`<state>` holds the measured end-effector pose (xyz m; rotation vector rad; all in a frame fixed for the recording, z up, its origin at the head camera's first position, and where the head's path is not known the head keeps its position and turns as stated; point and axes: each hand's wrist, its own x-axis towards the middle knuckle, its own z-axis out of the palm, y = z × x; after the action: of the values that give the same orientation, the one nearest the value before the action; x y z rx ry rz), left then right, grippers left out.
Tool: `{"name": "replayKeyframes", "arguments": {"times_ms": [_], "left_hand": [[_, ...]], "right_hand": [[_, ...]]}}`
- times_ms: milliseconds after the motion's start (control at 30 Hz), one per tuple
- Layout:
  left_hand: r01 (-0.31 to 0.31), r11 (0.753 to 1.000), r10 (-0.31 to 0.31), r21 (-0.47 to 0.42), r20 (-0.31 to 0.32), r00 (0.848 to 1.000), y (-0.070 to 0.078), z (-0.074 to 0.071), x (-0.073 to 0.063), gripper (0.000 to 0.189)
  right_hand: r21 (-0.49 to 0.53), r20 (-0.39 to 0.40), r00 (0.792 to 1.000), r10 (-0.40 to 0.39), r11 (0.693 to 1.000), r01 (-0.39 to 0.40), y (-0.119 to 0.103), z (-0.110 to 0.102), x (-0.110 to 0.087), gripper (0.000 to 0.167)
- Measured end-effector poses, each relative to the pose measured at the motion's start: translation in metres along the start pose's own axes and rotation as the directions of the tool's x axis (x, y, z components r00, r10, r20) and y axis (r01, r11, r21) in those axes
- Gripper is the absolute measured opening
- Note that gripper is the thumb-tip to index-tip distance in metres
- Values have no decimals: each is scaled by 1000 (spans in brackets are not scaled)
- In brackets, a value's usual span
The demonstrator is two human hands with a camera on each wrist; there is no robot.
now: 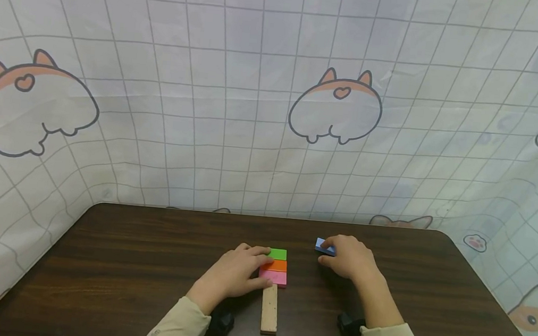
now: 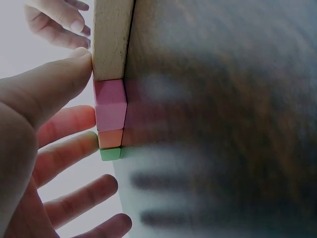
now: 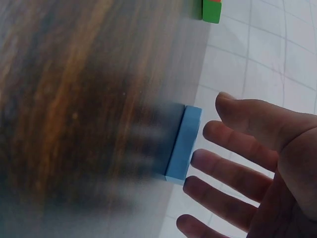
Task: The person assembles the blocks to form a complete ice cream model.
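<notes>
My left hand [image 1: 233, 272] rests at the left side of a line of blocks, its fairly straight fingers on them. The line runs from a green block [image 1: 278, 254] at the far end through an orange block [image 1: 278, 265] and a pink block [image 1: 278, 278] to a plain wooden block [image 1: 269, 309] lying lengthwise toward me. In the left wrist view the thumb [image 2: 74, 69] meets the wooden block near the pink one. My right hand [image 1: 349, 258] is over a blue block [image 1: 325, 246] farther right; in the right wrist view its extended fingertips [image 3: 200, 157] are right at the block's upper side.
The dark wooden table [image 1: 121, 262] spreads under both hands. Behind it hangs a white gridded cloth [image 1: 198, 103] with cartoon animals. A black wrist device [image 1: 350, 325] sits below the right wrist, and another [image 1: 222, 323] by the left.
</notes>
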<state>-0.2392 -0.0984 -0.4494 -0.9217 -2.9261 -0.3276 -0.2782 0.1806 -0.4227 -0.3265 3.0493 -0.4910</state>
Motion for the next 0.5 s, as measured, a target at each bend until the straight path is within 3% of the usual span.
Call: {"name": "replayKeyframes", "arguments": {"times_ms": [500], "left_hand": [[17,1000,-17,-26,17,1000,1,1,0,53]], "right_hand": [[6,-4,1000,-15,1000,15,5,2,2,36]]}}
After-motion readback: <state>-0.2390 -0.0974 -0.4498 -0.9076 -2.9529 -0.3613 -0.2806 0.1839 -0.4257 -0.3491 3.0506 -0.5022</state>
